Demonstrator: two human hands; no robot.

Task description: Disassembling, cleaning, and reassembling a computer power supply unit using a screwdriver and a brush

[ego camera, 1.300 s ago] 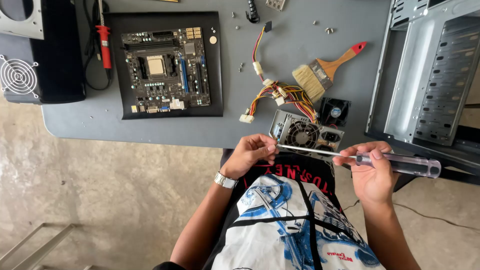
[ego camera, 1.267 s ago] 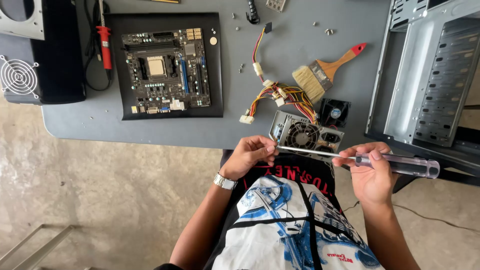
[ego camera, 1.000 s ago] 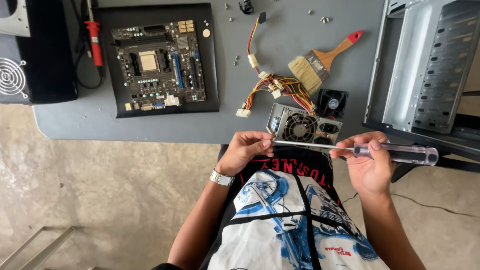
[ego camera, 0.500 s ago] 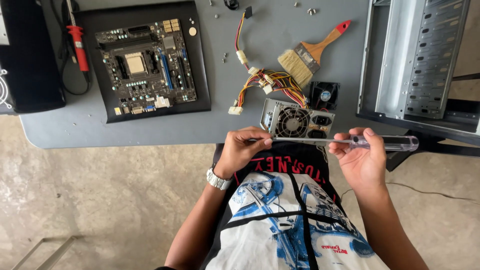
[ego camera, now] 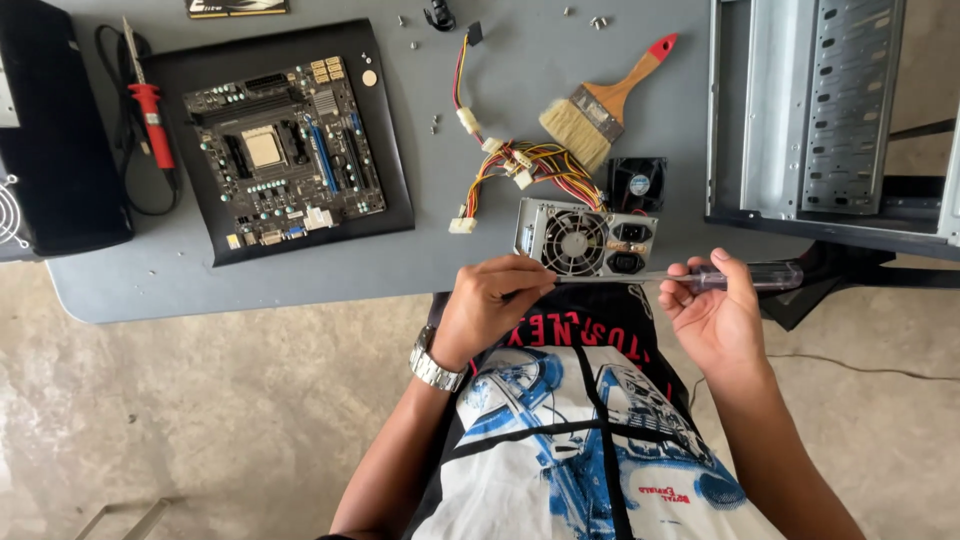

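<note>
My right hand (ego camera: pixel 712 312) grips the clear handle of a long screwdriver (ego camera: pixel 745 277), held level in front of my chest. Its thin metal shaft runs left to my left hand (ego camera: pixel 490 305), whose fingers pinch the tip end; a metal watch is on that wrist. Just beyond the shaft, at the near edge of the grey table (ego camera: pixel 300 285), stands a silver power supply (ego camera: pixel 584 238) with its round fan grille facing me. A bundle of coloured cables (ego camera: pixel 520 165) trails from it.
A motherboard (ego camera: pixel 283 148) lies on a black mat at left, with a red-handled soldering iron (ego camera: pixel 150 105) beside it. A paintbrush (ego camera: pixel 607 103), a small black fan (ego camera: pixel 636 184) and loose screws lie behind. An open metal computer case (ego camera: pixel 825 110) stands at right.
The view has shifted, so everything on the table slid left in frame. My hands keep the same hold on the screwdriver, now a little closer to the power supply.
</note>
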